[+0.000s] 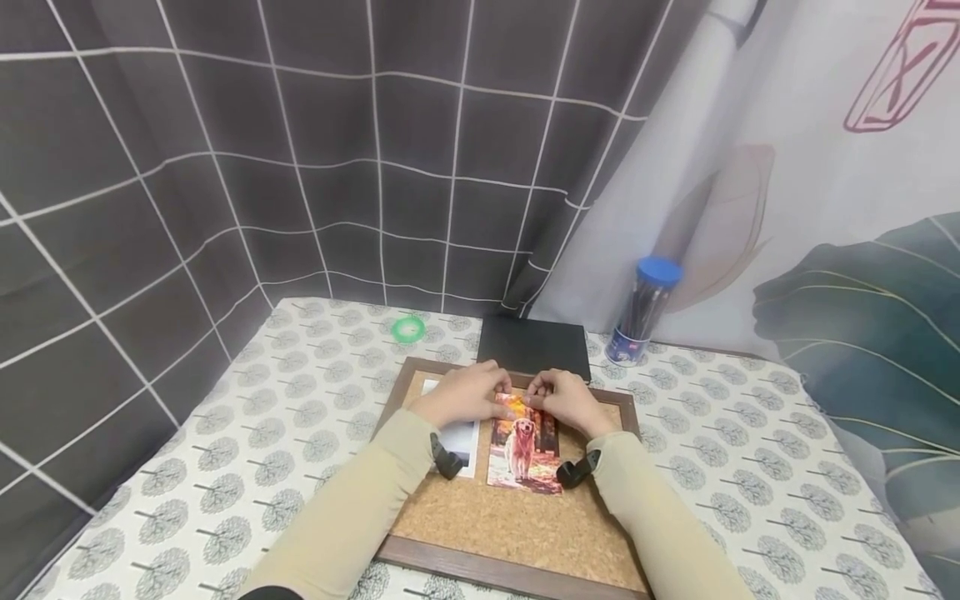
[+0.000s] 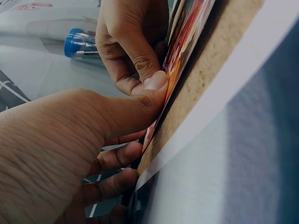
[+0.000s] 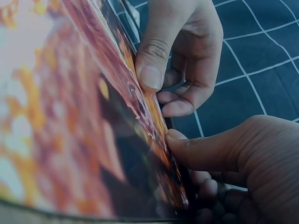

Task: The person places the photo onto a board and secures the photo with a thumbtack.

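Note:
A glossy photo of a golden dog among autumn leaves (image 1: 523, 457) lies on a brown-framed cork board (image 1: 510, 525). At its top edge, my left hand (image 1: 467, 393) pinches the photo, thumb on the printed face and fingers past the edge. My right hand (image 1: 567, 400) pinches the same edge a little to the right, with its fingers curled. The thumbs come close together in the left wrist view, where the photo (image 2: 183, 46) appears nearly edge-on. A second picture (image 1: 467, 450), pale and dark, lies to the left on the cork, partly under my left hand.
Behind the board lies a flat black item (image 1: 534, 346). A clear tube with a blue lid (image 1: 643, 308) stands at the back right, and a green ring-shaped roll (image 1: 408, 329) sits at the back left. The tree-print tablecloth (image 1: 300, 417) meets a dark grid curtain (image 1: 337, 192).

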Action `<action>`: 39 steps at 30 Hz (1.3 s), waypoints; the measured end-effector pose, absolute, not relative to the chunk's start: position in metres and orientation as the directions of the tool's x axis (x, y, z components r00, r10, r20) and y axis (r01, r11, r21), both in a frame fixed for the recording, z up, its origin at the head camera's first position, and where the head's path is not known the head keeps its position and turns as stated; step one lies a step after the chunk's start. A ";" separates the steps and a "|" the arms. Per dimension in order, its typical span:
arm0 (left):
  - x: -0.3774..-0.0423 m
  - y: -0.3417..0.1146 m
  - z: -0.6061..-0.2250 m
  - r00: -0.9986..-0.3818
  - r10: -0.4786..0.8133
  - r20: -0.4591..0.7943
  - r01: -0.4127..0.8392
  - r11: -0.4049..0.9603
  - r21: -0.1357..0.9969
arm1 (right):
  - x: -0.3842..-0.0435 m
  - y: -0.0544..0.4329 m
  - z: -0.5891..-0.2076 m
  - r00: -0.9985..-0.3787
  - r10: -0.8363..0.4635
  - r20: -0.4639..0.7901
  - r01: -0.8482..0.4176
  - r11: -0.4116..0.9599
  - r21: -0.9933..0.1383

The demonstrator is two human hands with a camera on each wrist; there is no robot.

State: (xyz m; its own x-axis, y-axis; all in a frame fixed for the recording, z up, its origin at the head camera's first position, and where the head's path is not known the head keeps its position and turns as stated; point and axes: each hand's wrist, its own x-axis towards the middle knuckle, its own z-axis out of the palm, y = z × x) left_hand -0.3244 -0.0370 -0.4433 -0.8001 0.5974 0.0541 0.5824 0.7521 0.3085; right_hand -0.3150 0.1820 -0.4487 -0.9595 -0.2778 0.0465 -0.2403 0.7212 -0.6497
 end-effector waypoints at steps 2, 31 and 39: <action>-0.325 -0.036 -0.444 -0.797 0.601 0.056 0.586 0.749 0.308 | -0.315 0.183 -0.449 -0.961 -0.274 0.045 -0.238 0.725 -0.647; -0.334 -0.055 -0.440 -0.756 0.654 -0.012 0.592 0.692 0.413 | -0.323 0.194 -0.443 -0.903 -0.398 0.164 -0.414 0.698 -0.584; -0.351 -0.102 -0.409 -0.766 0.643 0.013 0.586 0.690 0.424 | -0.329 0.227 -0.431 -0.886 -0.392 0.247 -0.455 0.835 -0.310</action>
